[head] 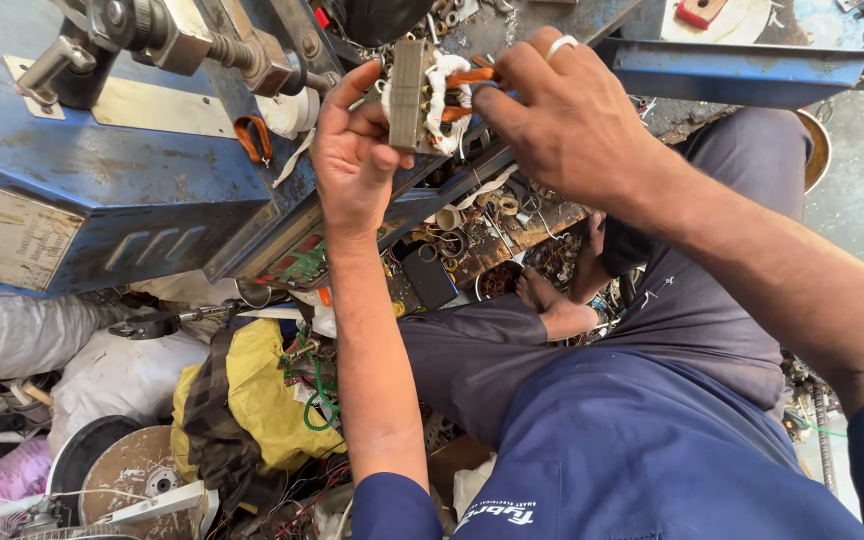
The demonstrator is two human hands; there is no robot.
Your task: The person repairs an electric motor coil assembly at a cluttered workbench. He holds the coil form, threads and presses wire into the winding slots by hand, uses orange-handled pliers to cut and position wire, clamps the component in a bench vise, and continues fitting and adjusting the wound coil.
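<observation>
My left hand [352,150] grips a small transformer [412,95], a block of stacked grey metal plates with a coil wrapped in white tape. My right hand [562,115], with a pale ring on one finger, pinches the orange wires [467,78] that come out of the coil's top. Both hands hold the part up in front of a blue metal machine [102,170] with a steel shaft and handle [182,40].
I sit cross-legged in blue clothes; a bare foot [552,305] shows below. A blue metal bar [742,75] runs at upper right. Around me lie a yellow cloth [262,400], white sacks [122,375], a round disc [137,470], green wire [320,405] and small scrap parts.
</observation>
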